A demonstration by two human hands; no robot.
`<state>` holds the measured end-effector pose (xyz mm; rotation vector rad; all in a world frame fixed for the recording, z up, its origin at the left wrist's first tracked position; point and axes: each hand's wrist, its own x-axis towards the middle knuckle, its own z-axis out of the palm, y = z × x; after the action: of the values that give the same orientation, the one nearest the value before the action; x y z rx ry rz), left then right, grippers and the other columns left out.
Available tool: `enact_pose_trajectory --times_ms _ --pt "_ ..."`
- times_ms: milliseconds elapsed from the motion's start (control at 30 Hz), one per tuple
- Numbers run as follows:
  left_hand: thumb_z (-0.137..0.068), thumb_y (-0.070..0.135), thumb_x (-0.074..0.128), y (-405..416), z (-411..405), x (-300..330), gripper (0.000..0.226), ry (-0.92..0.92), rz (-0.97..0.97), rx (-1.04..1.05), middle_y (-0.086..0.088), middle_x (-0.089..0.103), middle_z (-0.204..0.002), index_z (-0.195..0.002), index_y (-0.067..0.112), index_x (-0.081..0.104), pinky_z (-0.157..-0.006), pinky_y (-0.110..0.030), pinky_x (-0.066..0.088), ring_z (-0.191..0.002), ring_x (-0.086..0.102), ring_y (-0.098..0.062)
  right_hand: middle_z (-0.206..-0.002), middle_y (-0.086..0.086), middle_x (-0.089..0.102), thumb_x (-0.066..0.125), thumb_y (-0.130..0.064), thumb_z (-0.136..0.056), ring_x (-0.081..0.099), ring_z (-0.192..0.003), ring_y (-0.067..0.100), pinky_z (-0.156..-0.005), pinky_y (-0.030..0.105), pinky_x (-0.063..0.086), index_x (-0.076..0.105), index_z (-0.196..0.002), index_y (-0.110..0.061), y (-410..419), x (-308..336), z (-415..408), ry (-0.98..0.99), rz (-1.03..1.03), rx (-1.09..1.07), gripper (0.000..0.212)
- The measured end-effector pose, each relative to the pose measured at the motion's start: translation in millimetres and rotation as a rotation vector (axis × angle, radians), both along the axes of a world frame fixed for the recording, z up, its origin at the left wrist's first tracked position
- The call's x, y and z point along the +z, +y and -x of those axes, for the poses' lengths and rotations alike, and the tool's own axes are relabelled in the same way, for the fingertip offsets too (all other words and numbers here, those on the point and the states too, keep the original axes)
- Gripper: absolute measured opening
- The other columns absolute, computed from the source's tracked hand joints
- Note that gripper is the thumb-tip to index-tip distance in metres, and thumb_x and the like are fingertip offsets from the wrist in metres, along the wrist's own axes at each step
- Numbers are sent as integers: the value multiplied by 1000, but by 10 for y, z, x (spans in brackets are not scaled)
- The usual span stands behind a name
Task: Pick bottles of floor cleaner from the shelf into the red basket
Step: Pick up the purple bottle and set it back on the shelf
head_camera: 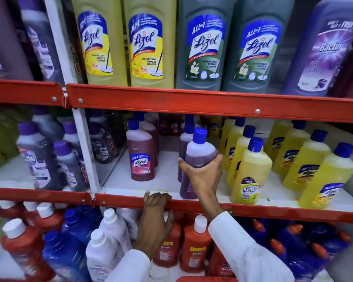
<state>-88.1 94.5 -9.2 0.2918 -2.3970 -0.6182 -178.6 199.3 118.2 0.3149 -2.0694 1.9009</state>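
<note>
My right hand [204, 174] is wrapped around a purple floor cleaner bottle [198, 153] with a blue cap, which leans left on the middle shelf [165, 174]. Another purple bottle stands just behind it. My left hand [155, 212] grips the red front edge of that shelf [130, 201], fingers curled over the lip. A reddish-brown Lizol bottle [142, 155] stands to the left on the same shelf. Yellow cleaner bottles [251, 171] stand to the right. The red basket [204, 279] shows only as a sliver of rim at the bottom edge.
Large yellow and grey-green Lizol bottles [204, 47] fill the top shelf, with a purple Bactin bottle [324, 49] at the right. The lower shelf holds red bottles [195, 247], white bottles [108, 241] and blue bottles [69, 255]. A white upright [84, 143] divides the racks.
</note>
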Motion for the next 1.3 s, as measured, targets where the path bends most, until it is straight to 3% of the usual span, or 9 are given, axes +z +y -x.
enact_pose_trajectory --times_ms 333,500,633,767,833,967,1133,1200,1300 --pt "-72 18 66 17 -8 -5 37 23 1 12 1 67 -107 -109 21 61 -120 -41 16 -106 56 -18 -115 4 57 97 -33 -49 56 -99 18 -80 25 51 45 -126 -9 -256 -208 76 8 -32 -51 96" --pt "-73 19 65 32 -20 17 37 4 -6 21 1 67 -107 -109 21 60 -120 -40 17 -107 56 -18 -121 9 57 96 -34 -48 59 -106 25 -90 41 59 42 -128 -11 -266 -255 53 28 -32 -85 99" --pt "-72 22 65 41 -28 37 37 -7 -6 29 2 67 -107 -109 22 60 -120 -34 12 -107 57 -19 -122 9 55 96 -35 -49 58 -111 27 -93 44 58 40 -128 -11 -253 -254 58 44 -48 -74 100" --pt "-75 36 57 117 -58 106 45 -60 54 71 -3 66 -120 -116 19 60 -119 -46 20 -118 53 -24 -127 10 55 96 -41 -47 57 -117 29 -98 44 55 40 -131 -11 -159 -275 73 55 -79 -14 105" --pt "-77 35 59 196 -67 139 45 -83 106 79 -4 64 -123 -119 19 58 -115 -51 28 -121 50 -25 -133 7 52 96 -41 -50 54 -121 23 -101 33 51 38 -136 -14 -4 -311 77 61 -86 61 106" --pt "-81 27 62 469 -31 202 38 -23 158 19 -1 63 -118 -118 21 57 -99 -44 45 -114 51 -24 -133 -1 53 90 -37 -66 56 -115 15 -94 30 52 44 -135 -22 474 -451 25 125 -69 107 84" --pt "-85 25 60 908 222 262 31 40 172 -103 -1 64 -112 -115 18 59 -93 -39 49 -107 54 -23 -93 6 59 76 -13 -74 60 -73 22 -72 45 55 61 -101 -16 1001 -568 102 247 68 -149 31" --pt "-85 23 60 1049 350 266 34 28 170 -140 -2 63 -116 -118 16 58 -96 -39 48 -109 54 -23 -99 7 57 77 -11 -72 58 -84 26 -76 38 53 57 -103 -14 1145 -540 198 245 80 -233 37" --pt "-83 20 59 1174 513 245 39 -22 168 -157 -5 62 -119 -122 13 57 -100 -38 46 -112 53 -24 -122 10 51 86 -25 -64 46 -115 28 -93 30 40 46 -122 -9 1238 -488 397 177 -42 -315 72"
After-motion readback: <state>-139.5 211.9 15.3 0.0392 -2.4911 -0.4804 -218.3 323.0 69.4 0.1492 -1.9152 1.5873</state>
